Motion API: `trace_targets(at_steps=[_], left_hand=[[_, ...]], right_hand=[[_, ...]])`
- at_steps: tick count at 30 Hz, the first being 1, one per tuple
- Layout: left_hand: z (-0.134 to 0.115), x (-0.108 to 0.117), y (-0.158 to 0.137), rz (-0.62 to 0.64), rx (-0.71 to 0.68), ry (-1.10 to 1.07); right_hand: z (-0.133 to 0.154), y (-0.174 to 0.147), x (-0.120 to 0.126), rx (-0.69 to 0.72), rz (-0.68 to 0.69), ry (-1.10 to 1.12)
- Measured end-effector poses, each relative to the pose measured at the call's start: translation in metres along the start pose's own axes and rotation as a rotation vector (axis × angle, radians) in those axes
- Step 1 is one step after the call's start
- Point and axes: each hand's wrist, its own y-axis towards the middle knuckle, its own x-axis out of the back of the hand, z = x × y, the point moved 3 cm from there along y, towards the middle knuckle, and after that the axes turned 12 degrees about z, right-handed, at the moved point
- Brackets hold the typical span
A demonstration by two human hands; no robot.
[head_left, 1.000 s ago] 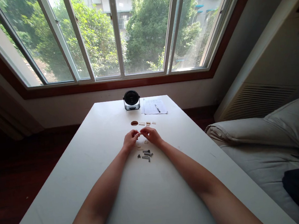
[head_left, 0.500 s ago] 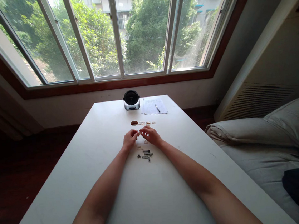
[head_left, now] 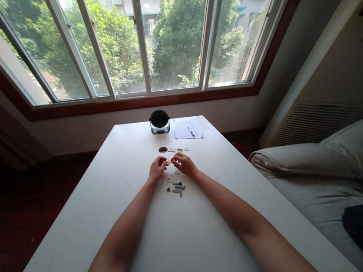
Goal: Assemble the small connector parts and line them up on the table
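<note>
Both hands meet over the middle of the white table [head_left: 139, 228]. My left hand [head_left: 158, 168] is closed, fingertips pinching a small pale building-block piece [head_left: 168, 161]. From the other side my right hand [head_left: 184, 164] grips the same pale piece with thumb and fingers; its exact shape is too small to make out. Just nearer me lie a few loose cream pieces [head_left: 170, 179]. Below them sits a loose group of grey and black pieces [head_left: 177, 187]. Beyond my hands, several flat cream pieces [head_left: 171, 149] rest in a row.
A round hole [head_left: 163, 149] opens in the tabletop beside the row. At the far edge stand a small black fan [head_left: 159, 120] and sheets of paper [head_left: 184, 129] with a pen [head_left: 191, 131] on them. A sofa [head_left: 301, 183] is at the right.
My right hand has shifted slightly right, and more of the pale piece shows between the fingertips. The other pieces look much the same.
</note>
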Motion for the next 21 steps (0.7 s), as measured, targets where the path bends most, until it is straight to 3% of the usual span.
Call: trace_targets(at_steps=[14,17,21], left_hand=[[0.001,-0.001,0.001,0.025,0.013,0.018],[0.003,-0.001,0.002,0.024,0.021,0.009],[0.004,-0.002,0.002,0.010,0.037,0.041]], right_hand=[[0.004,0.001,0.000,0.070,0.039,-0.031],[-0.008,0.000,0.005,0.010,-0.010,-0.064],[-0.041,-0.006,0.021,-0.197,-0.107,-0.172]])
